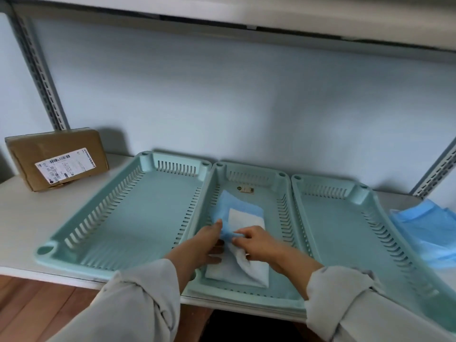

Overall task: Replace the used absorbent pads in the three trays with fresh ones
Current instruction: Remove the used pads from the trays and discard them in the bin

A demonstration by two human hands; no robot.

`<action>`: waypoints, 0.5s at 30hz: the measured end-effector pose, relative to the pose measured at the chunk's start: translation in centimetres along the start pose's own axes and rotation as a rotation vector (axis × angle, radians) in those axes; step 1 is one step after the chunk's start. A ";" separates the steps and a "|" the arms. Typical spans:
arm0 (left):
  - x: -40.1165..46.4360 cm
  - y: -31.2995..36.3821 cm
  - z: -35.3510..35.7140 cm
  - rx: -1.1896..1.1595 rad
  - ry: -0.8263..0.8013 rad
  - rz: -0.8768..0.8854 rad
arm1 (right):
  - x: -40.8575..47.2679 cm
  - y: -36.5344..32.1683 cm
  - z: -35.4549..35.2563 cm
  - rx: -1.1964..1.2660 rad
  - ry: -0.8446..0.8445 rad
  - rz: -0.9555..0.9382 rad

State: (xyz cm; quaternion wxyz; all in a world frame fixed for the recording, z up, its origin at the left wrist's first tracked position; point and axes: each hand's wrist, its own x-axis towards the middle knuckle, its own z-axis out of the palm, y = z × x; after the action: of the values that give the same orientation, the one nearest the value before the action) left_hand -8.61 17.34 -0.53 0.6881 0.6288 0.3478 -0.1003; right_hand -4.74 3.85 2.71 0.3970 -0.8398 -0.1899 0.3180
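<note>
Grey sleeves (138,299) sit nearest me, pushed up on both forearms, which reach over the front edge of the shelf (22,218) into the middle tray (283,193). Both of my hands work on the pad (241,245) lying in the front half of that tray. My left hand (209,245) grips its folded blue edge with thumb raised and fingers curled beneath. My right hand (256,243) pinches the same blue fold from the other side, knuckles up. The pad's white face shows, partly unfolded, with its blue backing turned up toward the tray's back wall.

Three trays lie side by side, rims touching, filling most of the shelf's width. The left tray (61,243) and right tray (370,198) hold nothing I can see. A cardboard box (56,159) stands at the back left corner, and a stack of blue pads (424,233) rests by the right edge, just beside the right tray. Open shelf remains left of the trays.
</note>
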 end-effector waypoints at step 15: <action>-0.7 -1.5 0.8 1.568 0.086 0.600 | 1.6 5.4 -1.0 -0.487 -0.071 0.044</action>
State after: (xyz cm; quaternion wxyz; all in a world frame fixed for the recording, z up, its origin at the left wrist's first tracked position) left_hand -9.69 16.07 -1.39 0.0354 0.9940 0.0216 -0.1016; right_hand -2.56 0.90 -1.61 0.1690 -0.9028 -0.2566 0.3008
